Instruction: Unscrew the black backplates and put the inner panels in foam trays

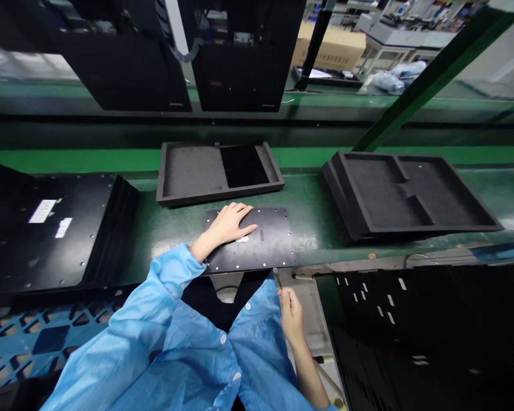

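Observation:
A flat black panel (pixel 274 245) with small holes along its edges lies at the front of the green bench. My left hand (pixel 229 224) rests flat on its upper left part, thumb apart from the fingers, covering part of a small white label. Below the panel's front right edge, my right hand (pixel 291 311) is closed around a thin, narrow tool (pixel 277 278). The tool points up toward the panel edge; its exact kind is too small to tell.
Behind the panel sits a foam tray (pixel 192 171) with a glossy black sheet (pixel 244 166) in it. Stacked foam trays (pixel 437 191) stand at right, stacked black panels (pixel 68 251) at left. Large dark panels (pixel 445 331) are at lower right. A green post (pixel 432 74) slants behind.

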Tool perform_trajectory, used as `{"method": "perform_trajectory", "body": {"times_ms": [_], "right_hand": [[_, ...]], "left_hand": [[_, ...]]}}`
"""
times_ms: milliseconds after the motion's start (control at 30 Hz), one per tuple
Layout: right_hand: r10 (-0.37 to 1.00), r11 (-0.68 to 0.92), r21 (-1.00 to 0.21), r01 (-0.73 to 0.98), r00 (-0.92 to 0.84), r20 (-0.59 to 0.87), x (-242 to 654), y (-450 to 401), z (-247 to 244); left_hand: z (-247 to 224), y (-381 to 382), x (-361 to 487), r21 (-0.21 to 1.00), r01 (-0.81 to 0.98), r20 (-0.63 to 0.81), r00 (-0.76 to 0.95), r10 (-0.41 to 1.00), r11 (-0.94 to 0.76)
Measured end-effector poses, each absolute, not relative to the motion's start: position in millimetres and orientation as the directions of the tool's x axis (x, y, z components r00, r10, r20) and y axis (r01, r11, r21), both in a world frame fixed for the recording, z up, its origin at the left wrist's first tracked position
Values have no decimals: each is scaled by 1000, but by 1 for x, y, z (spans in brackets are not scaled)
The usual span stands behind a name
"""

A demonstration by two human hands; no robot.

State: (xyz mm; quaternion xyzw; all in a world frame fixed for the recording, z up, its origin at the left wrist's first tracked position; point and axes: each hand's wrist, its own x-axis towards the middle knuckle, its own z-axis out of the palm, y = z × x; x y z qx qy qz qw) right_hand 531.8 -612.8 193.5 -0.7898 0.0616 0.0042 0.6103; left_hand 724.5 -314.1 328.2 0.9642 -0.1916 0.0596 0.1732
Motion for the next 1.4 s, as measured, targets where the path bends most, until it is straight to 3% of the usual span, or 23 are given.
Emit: {"method": "perform_trajectory", "body": {"times_ms": [333, 533, 833, 1400], "right_hand": [[-238, -360, -931, -61, 971, 28, 535, -576, 171], [-208, -411, -911, 5, 973, 99, 549, -582, 179], [-261, -467, -884, -27, 959, 109, 540, -604, 168], [-220, -484, -875, -3, 968, 118, 537, -593, 163]], "left_hand": [[341, -360, 739, 297, -256, 117, 966, -231, -920], [331, -383, 735, 287, -259, 203, 957, -206, -922], [327, -378, 736, 310, -269, 216, 954, -208, -912], [331, -379, 734, 293, -261, 202, 957, -207, -920]]}}
